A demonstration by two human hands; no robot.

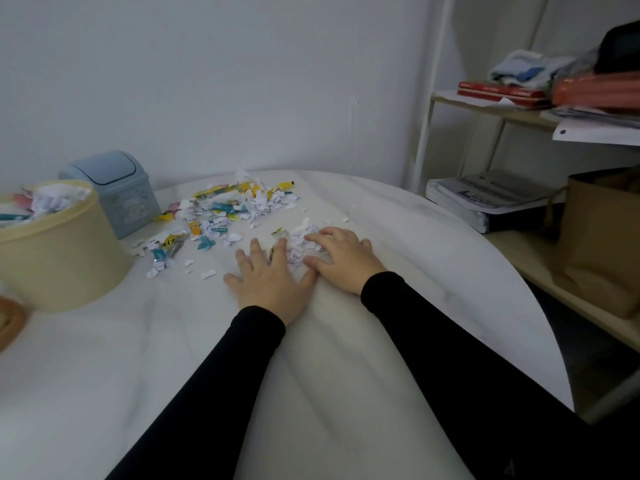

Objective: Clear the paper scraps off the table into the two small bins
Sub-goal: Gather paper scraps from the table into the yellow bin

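Both my black sleeves (450, 358) reach over the white table (433, 237), where my left hand (273, 275) lies flat with the fingers spread and my right hand (341, 259) lies beside it with the fingers close together, a small heap of paper scraps (298, 242) between them. More paper scraps (235, 206) lie farther on the table, near the blue bin (114, 192) with its closed lid. On the left stands the cream bin (59, 261), already holding scraps.

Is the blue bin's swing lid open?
No, the blue bin stands behind the yellow bin with its swing lid shut flush, no gap showing.
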